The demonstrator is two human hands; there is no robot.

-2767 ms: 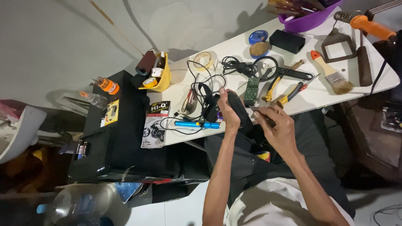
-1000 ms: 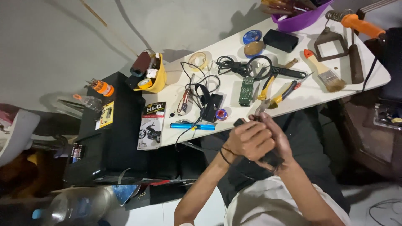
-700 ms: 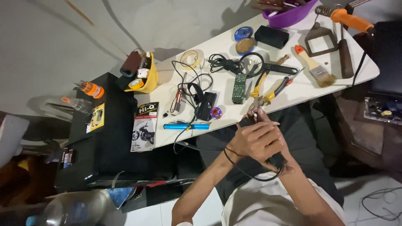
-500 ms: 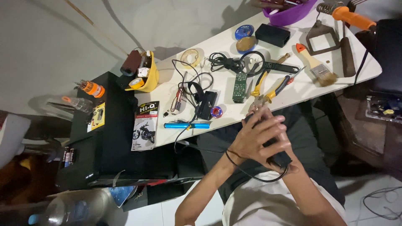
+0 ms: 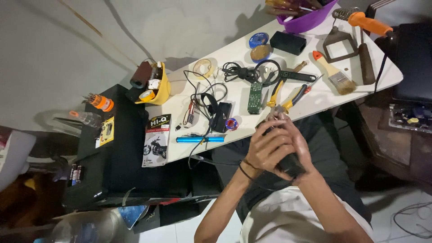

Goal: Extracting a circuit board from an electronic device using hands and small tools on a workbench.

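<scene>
Both my hands are clasped together over a black oblong device (image 5: 291,164) just below the white table's front edge (image 5: 310,101). My left hand (image 5: 265,150) wraps over its upper part; my right hand (image 5: 297,144) grips it from the right side. The device's lower end shows between my wrists. A dark band sits on my left wrist. Nearest on the table are yellow-handled pliers (image 5: 288,100) and a green circuit board (image 5: 254,91).
The table carries a paintbrush (image 5: 334,74), a blue pen-like tool (image 5: 200,139), tangled black cables (image 5: 211,108), tape rolls, a purple tub (image 5: 306,15) and an orange-handled soldering iron (image 5: 366,20). A black box (image 5: 121,157) stands at left.
My hands came back from the table with the black device and closed together on it near my lap. The view shifted slightly.
</scene>
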